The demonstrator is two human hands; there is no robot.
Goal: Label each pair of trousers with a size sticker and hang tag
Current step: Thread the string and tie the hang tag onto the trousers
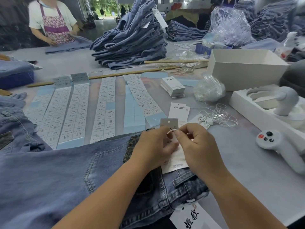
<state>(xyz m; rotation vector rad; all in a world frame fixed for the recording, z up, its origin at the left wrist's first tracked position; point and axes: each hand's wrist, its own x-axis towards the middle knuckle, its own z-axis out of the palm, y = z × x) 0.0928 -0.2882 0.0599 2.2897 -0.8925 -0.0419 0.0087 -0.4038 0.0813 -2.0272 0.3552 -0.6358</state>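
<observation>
Table (239,154): big and grey, with sticker sheets (79,111) laid in rows and a pile of jeans (130,40) at the back.
Jeans (66,176): flat at the near edge, under both hands.
Tag (171,144): over the waistband, between the hands.
Left hand (153,146): fingers curled on the tag.
Right hand (198,146): pinching something small at the tag, maybe a sticker.
Risk: the sticker could go on crooked if the tag slips.

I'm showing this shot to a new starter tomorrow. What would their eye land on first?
Probably the two hands, left hand and right hand, pinching a white hang tag over the jeans at the near edge. Beyond them lie long strips of size stickers, and further back rises a tall pile of folded jeans.
</observation>
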